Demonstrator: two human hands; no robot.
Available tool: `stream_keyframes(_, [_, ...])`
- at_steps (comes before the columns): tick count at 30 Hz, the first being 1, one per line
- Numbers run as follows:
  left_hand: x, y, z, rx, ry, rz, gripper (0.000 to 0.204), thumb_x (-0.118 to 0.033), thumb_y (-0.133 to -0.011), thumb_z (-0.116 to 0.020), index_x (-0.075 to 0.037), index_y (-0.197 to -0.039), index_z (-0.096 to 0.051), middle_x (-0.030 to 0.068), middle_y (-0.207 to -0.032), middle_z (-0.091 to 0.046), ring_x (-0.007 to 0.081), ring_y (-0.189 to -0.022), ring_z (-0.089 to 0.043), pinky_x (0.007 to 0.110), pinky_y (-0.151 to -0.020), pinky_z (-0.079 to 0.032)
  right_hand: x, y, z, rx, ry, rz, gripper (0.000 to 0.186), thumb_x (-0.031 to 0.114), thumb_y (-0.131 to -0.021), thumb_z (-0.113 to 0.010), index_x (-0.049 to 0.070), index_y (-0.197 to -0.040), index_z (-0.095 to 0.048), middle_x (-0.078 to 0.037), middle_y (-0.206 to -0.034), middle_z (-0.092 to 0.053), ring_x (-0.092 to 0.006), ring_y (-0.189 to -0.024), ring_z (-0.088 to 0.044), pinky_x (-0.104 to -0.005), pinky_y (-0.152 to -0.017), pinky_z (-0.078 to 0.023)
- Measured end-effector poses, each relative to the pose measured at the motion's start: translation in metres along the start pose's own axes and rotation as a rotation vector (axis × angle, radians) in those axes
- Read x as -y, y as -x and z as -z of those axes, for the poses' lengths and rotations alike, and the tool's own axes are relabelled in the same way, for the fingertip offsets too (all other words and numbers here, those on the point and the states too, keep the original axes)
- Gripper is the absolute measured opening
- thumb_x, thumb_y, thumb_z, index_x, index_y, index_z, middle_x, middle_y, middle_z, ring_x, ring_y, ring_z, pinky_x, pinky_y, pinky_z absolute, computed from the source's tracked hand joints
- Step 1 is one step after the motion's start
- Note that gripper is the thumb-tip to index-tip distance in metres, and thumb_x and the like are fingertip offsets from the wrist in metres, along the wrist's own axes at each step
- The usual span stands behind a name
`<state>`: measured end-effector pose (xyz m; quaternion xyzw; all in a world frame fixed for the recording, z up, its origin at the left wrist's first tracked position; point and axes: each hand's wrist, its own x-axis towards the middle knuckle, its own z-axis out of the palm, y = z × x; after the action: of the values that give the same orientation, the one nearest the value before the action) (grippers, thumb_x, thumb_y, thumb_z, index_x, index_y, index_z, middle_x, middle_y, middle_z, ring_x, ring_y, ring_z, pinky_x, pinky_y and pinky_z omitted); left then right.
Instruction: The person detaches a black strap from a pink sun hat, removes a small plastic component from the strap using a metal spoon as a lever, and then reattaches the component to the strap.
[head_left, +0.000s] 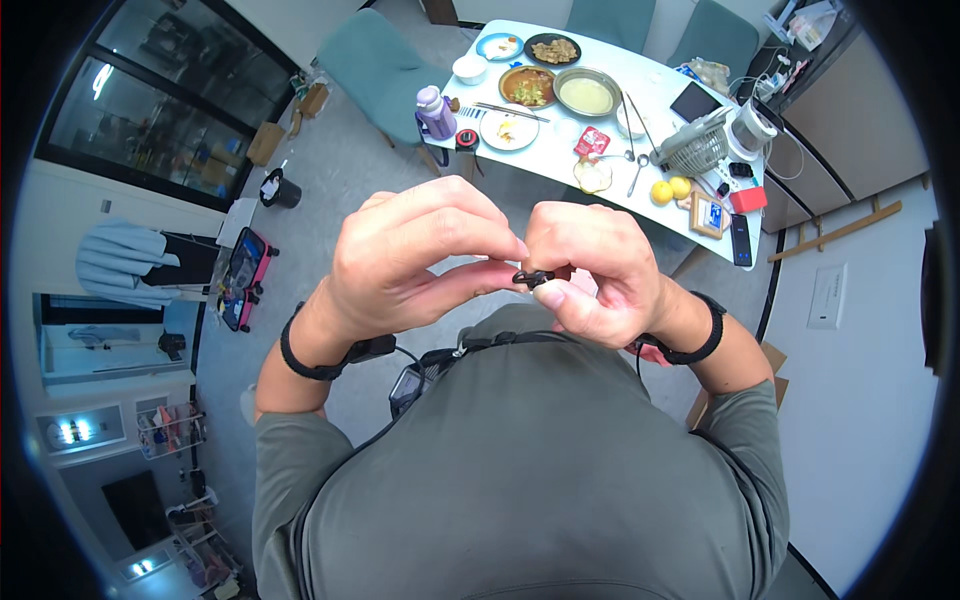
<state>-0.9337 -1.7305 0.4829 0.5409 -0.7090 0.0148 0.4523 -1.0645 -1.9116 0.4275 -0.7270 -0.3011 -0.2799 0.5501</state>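
Note:
In front of my chest, both hands meet at a small black looped piece [533,278], too small to name exactly. My right hand [600,265] is closed, pinching it between thumb and curled index finger. My left hand [420,250] comes from the other side, thumb and index fingertips pressed together at the piece's left end. Part of the piece is hidden by the fingers. A black band with a small device circles each wrist.
Beyond my hands stands a white table [640,85] with plates of food, a large metal bowl [587,93], a purple bottle [435,112], a fan [697,148] and lemons. Teal chairs [385,65] stand around it. A suitcase [247,278] and a black bin [281,190] are on the left.

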Motion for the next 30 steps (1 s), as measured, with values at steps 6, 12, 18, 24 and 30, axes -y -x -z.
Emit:
stream_keyframes(6, [-0.004,-0.002,-0.002,0.020,-0.002,0.011,0.032,-0.006,-0.069,-0.091,-0.003,-0.095,-0.072,0.0086,-0.084,-0.072,0.0194,-0.072,-0.069,0.029,-0.058,-0.054,0.001,0.002,-0.001,-0.013,-0.016,-0.010,0.009,0.003,-0.080,-0.062,-0.001,-0.088,-0.063,-0.008,-0.075,-0.054,-0.0207,-0.062,-0.051,-0.0331,-0.052,-0.040])
stream_keyframes(12, [-0.002,-0.003,-0.004,-0.004,-0.029,0.013,0.030,-0.004,-0.069,-0.090,-0.003,-0.093,-0.073,0.0074,-0.086,-0.072,0.0191,-0.073,-0.070,0.029,-0.059,-0.055,0.000,0.001,-0.001,-0.024,-0.047,-0.042,0.006,0.004,-0.083,-0.060,-0.002,-0.086,-0.061,-0.009,-0.075,-0.053,-0.0224,-0.063,-0.049,-0.0347,-0.055,-0.039])
stream_keyframes(18, [0.012,0.004,-0.003,0.022,-0.020,0.068,0.027,-0.003,-0.071,-0.088,-0.004,-0.094,-0.074,0.0078,-0.088,-0.072,0.0139,-0.067,-0.063,0.025,-0.055,-0.045,0.000,0.000,0.008,0.126,-0.140,-0.393,0.018,0.015,-0.100,-0.055,0.000,-0.092,-0.057,-0.004,-0.079,-0.053,-0.0107,-0.065,-0.054,-0.0272,-0.048,-0.044])
stream_keyframes(24, [0.018,0.014,0.001,-0.018,0.142,0.230,0.022,0.002,-0.078,-0.081,-0.002,-0.098,-0.073,0.0051,-0.091,-0.071,0.0060,-0.058,-0.044,0.023,-0.052,-0.033,0.000,0.005,0.001,0.061,-0.364,-0.532,0.027,0.027,-0.106,-0.055,0.002,-0.098,-0.063,0.000,-0.082,-0.059,-0.0071,-0.073,-0.058,-0.0249,-0.054,-0.046])
stream_keyframes(30, [0.006,0.018,-0.002,-0.061,0.231,0.485,0.021,-0.003,-0.082,-0.081,-0.003,-0.100,-0.070,0.0010,-0.093,-0.069,0.0017,-0.054,-0.037,0.021,-0.050,-0.028,0.011,0.000,0.009,0.034,-0.248,-0.596,0.024,0.021,-0.104,-0.056,0.001,-0.101,-0.068,-0.003,-0.079,-0.066,-0.0109,-0.073,-0.063,-0.0276,-0.064,-0.050])
